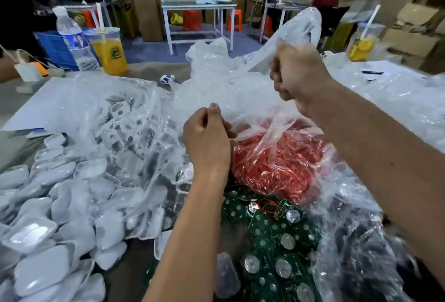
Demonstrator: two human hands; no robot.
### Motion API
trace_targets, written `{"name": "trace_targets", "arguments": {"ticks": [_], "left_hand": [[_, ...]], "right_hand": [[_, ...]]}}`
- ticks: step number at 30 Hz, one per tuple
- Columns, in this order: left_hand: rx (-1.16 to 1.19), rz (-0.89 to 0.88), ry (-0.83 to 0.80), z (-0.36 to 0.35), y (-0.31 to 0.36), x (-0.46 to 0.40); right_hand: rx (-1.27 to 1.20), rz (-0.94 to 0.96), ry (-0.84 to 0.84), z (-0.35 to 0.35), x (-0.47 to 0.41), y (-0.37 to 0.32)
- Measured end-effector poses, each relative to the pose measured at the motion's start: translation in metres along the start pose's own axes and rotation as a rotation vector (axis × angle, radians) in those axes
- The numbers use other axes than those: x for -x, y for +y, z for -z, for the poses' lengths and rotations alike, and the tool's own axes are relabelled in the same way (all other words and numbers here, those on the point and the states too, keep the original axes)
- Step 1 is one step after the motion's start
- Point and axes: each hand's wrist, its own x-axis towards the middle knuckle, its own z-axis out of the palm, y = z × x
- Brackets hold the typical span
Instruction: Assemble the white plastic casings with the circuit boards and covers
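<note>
A clear plastic bag (272, 130) full of red wires (277, 162) lies in the middle of the table. My left hand (207, 140) pinches the bag's film at its near edge. My right hand (296, 78) grips a raised fold of the same bag higher up and to the right. Several white plastic casings (48, 224) are heaped at the left, some under another clear bag (120, 118). Green circuit boards (277, 234) with round silver cells lie in a pile in front of the red wire bag.
A water bottle (72, 37), a yellow drink cup (110, 49) and a blue crate (53, 46) stand at the far left. A second yellow drink cup (363, 44) stands far right. More clear plastic (356, 253) covers dark parts at the right. People sit at the far left and back right.
</note>
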Motion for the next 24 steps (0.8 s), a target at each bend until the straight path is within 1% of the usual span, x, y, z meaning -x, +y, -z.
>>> {"name": "trace_targets", "arguments": {"ticks": [1,3,4,5,7,10,14,18,20,22,24], "left_hand": [[0.008,0.013,0.013,0.003,-0.004,-0.003],[0.044,0.041,0.028,0.005,-0.013,-0.008],[0.046,0.052,0.032,0.006,-0.015,-0.009],[0.042,0.053,0.030,0.006,-0.018,-0.011],[0.058,0.056,0.013,0.007,-0.019,-0.012],[0.089,0.089,0.002,0.007,-0.018,-0.015],[0.126,0.127,0.000,0.007,-0.014,-0.014],[0.133,0.137,-0.009,0.007,-0.012,-0.014],[0.123,0.135,-0.020,0.007,-0.011,-0.013],[0.114,0.127,-0.033,0.006,-0.011,-0.012],[0.109,0.128,-0.025,0.006,-0.010,-0.013]], "right_hand": [[0.307,0.113,-0.065,0.000,-0.022,-0.002],[0.958,0.287,-0.278,-0.001,-0.063,-0.002],[1.197,0.361,-0.385,-0.003,-0.080,-0.004],[1.306,0.392,-0.475,-0.006,-0.096,-0.005],[1.304,0.337,-0.558,-0.014,-0.119,-0.005],[1.268,0.345,-0.528,-0.027,-0.154,0.007],[1.071,0.360,-0.358,-0.028,-0.178,0.018],[1.090,0.368,-0.206,-0.022,-0.189,0.026],[1.054,0.323,-0.109,-0.015,-0.186,0.030],[0.907,0.258,-0.015,-0.007,-0.174,0.033],[0.659,0.204,0.083,-0.004,-0.154,0.035]]}}
